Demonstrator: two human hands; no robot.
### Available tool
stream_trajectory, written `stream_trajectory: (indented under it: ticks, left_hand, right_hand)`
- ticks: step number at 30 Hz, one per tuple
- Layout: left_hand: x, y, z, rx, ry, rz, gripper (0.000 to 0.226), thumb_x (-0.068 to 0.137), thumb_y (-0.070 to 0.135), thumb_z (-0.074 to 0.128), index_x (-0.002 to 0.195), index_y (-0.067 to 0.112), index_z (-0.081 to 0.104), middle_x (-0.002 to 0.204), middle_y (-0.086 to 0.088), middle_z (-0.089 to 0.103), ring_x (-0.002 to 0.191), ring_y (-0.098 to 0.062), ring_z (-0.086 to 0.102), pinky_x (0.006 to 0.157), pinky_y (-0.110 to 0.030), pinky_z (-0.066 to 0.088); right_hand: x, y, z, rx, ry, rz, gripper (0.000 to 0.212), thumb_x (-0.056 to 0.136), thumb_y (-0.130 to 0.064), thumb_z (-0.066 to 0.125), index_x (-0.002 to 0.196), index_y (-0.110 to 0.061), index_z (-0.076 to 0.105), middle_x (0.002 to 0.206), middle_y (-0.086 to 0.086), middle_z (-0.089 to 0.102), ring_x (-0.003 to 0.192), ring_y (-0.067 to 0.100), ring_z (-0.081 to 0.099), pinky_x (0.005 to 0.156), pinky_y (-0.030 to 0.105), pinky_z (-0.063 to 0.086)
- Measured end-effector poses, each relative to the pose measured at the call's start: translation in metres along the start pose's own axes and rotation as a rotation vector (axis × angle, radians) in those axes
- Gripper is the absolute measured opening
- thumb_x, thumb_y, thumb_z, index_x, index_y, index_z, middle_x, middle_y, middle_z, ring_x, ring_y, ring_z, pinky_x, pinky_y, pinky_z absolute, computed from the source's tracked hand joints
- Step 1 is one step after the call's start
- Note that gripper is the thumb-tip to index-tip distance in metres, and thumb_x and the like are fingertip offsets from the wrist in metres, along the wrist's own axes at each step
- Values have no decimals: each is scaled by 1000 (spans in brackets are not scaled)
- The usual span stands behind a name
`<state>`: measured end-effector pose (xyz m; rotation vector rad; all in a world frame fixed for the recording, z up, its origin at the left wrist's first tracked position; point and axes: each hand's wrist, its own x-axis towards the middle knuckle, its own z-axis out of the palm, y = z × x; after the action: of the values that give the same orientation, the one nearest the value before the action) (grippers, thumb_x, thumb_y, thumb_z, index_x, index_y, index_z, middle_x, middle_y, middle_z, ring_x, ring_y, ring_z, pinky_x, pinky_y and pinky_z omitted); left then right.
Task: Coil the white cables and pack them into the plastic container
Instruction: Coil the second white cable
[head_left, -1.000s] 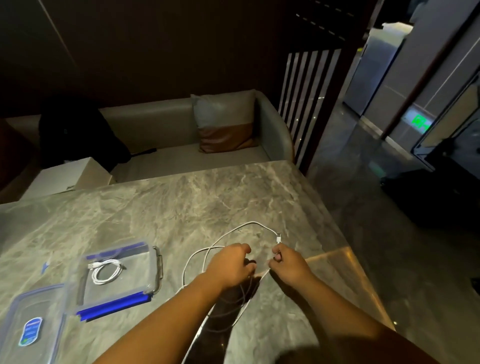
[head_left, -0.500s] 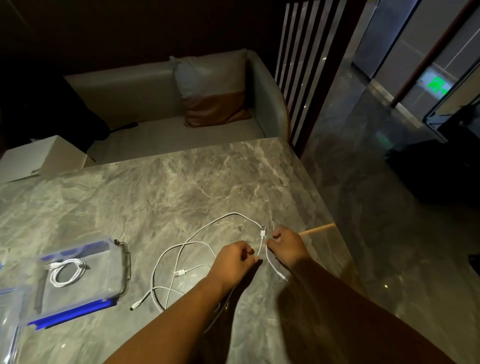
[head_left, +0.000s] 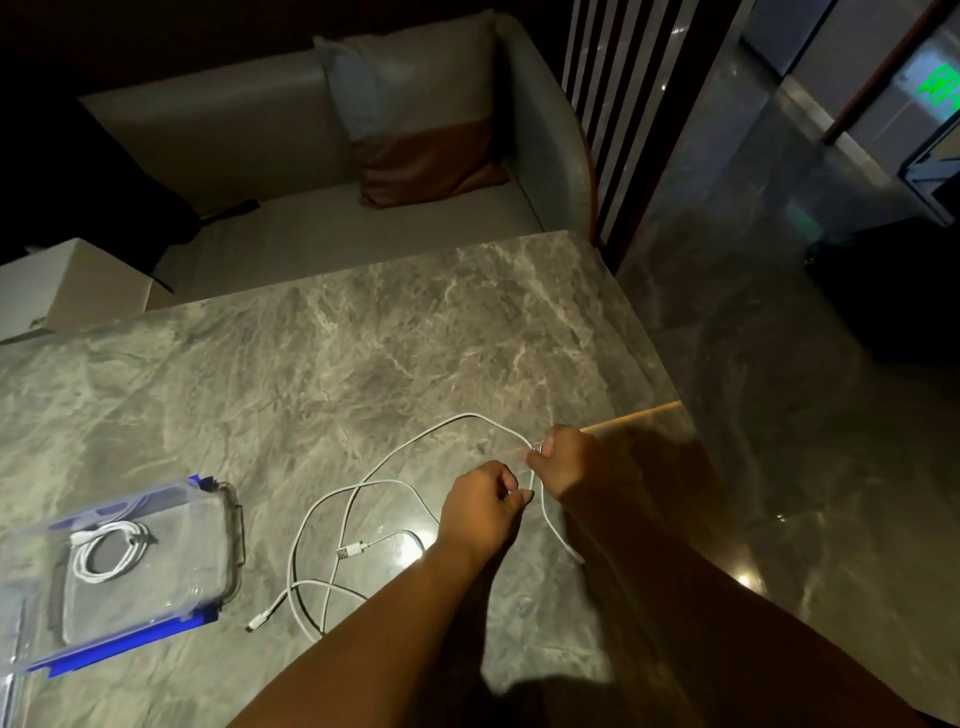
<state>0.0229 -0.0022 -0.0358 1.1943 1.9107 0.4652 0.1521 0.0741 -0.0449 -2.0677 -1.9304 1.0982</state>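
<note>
so, far left is the plastic container (head_left: 229, 525), open and flat on the table (head_left: 363, 338). one coiled cable (head_left: 106, 553) is already inside, toward its far-left part, which leaves room beside it for more. just right of the box, not touching it, the loose white cables (head_left: 332, 519) sprawl in crossing loops, with a usb plug (head_left: 344, 552) lying in the middle.

my left hand (head_left: 480, 506) has its fingers curled in, pinching the cord near its end, i think to anchor the first loop. my right hand (head_left: 563, 460), just beside it, pinches the connector (head_left: 537, 446) between thumb and fingertips, ready to feed it round.

what's in the way: the loops overlap, so pulling could drag the other cable along, and the table edge is just right of my hands. the sofa (head_left: 234, 114) and cushion (head_left: 415, 104) sit behind, well clear.
</note>
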Motion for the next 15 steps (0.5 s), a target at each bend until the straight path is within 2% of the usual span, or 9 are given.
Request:
stream_trajectory:
  ticks: [2, 5, 8, 10, 13, 15]
  left_hand:
    - [0, 0, 1, 28, -6, 9, 24, 81, 41, 73, 74, 21, 61, 68, 4, 67, 67, -12, 63, 64, -33, 51]
    - [-1, -2, 0, 59, -27, 21, 30, 83, 42, 72, 72, 17, 60, 66, 2, 66, 66, -16, 63, 63, -33, 48]
    - [-6, -4, -2, -42, -36, 28, 31, 86, 34, 71, 68, 11, 59, 64, -6, 64, 62, -23, 60, 62, -37, 46]
    - [-10, -2, -5, -132, -26, 18, 30, 87, 29, 71, 68, 9, 61, 66, -11, 65, 62, -24, 59, 59, -30, 44]
    - [-16, 5, -11, -203, -22, 18, 31, 88, 26, 71, 66, 6, 61, 64, -12, 62, 56, -12, 51, 53, -18, 37]
    - [-21, 10, -17, -218, -29, 42, 34, 90, 28, 69, 64, 8, 62, 60, -7, 61, 54, -7, 49, 53, -17, 37]
  right_hand:
    - [1, 3, 1, 44, -23, 11, 34, 70, -55, 65, 63, -25, 50, 64, -1, 65, 66, 22, 65, 70, 36, 55]
    - [7, 4, 11, 249, -95, 11, 29, 66, -53, 61, 64, -25, 58, 54, 9, 64, 50, 26, 61, 59, 45, 57]
    - [4, -5, 9, 385, -115, 23, 34, 64, -49, 61, 62, -16, 57, 50, 7, 62, 44, 20, 53, 53, 40, 49]
    - [1, -12, 6, 437, -119, 22, 33, 66, -44, 64, 61, -13, 54, 46, 2, 60, 43, 18, 51, 54, 33, 45]
    - [-4, -16, -1, 455, -132, 13, 29, 76, -34, 67, 59, -15, 54, 44, -2, 58, 41, 15, 50, 54, 27, 42]
    - [-8, -19, -8, 458, -128, 3, 31, 79, -36, 67, 57, -20, 52, 44, -2, 59, 41, 13, 49, 53, 25, 39]
